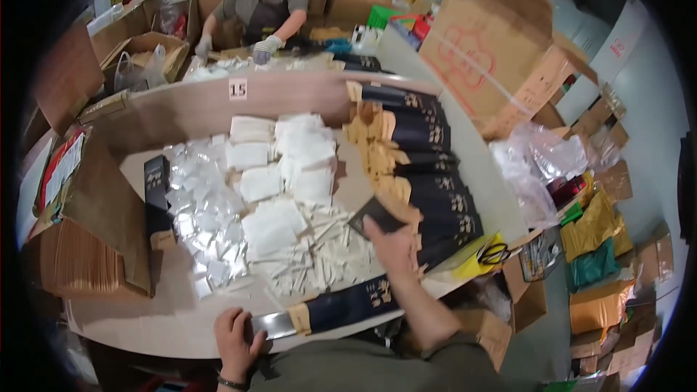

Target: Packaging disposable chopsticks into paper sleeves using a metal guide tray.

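My left hand point(237, 343) is at the table's front edge, fingers curled at the end of a shiny silver flat strip point(274, 325). That strip sticks out of the tan end of a long dark navy sleeve point(348, 308) with gold print, lying along the front edge. My right hand point(396, 248) is closed on a small dark flat packet point(374, 216), held beside the stacked sleeves. Left of it lie loose thin white packets point(337, 243) and piles of square white napkins point(305, 141). Overlapping navy sleeves with tan ends point(435, 192) line the right side.
Clear plastic packets point(207, 210) and a dark box point(156, 189) lie left, by an open carton of brown sheets point(87, 247). Scissors point(495, 252) rest on yellow material at right. A low partition point(181, 109) separates a gloved co-worker point(265, 7). Cartons point(479, 51) and bags crowd the right.
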Demonstrator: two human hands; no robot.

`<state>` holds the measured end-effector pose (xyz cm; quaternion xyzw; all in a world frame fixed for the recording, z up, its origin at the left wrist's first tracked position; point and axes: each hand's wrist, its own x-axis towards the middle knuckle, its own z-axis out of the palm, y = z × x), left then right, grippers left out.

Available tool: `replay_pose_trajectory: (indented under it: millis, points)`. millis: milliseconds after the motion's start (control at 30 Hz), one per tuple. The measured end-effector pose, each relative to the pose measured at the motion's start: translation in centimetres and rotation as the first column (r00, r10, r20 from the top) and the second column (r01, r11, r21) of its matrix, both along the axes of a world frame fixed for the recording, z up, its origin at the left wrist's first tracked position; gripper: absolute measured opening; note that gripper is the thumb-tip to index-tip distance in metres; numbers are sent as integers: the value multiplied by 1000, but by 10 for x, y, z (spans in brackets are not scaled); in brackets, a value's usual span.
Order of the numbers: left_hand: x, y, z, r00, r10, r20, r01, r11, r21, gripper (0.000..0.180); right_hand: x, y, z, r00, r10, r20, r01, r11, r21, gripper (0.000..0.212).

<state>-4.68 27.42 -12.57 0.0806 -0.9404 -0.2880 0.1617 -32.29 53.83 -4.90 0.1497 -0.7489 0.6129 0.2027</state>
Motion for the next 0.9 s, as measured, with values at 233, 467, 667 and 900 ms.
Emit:
replay_pose_trajectory:
  millis: [233,467,667,900]
  points:
    - [11,0,5,1000,26,-4,-26,1000,13,47,29,-19,42,866,291,-406,-188,943,276,32]
    - [15,4,4,999,29,-22,-29,999,17,46,63,-17,61,712,389,-585,-164,902,400,33]
    - [7,3,-7,1000,-6,9,6,1000,-4,43,88,30,84,739,316,-595,-73,916,395,27]
    - [-1,1,-11,997,-33,-70,28,997,-70,46,189,138,92,925,-187,-329,236,965,116,29]
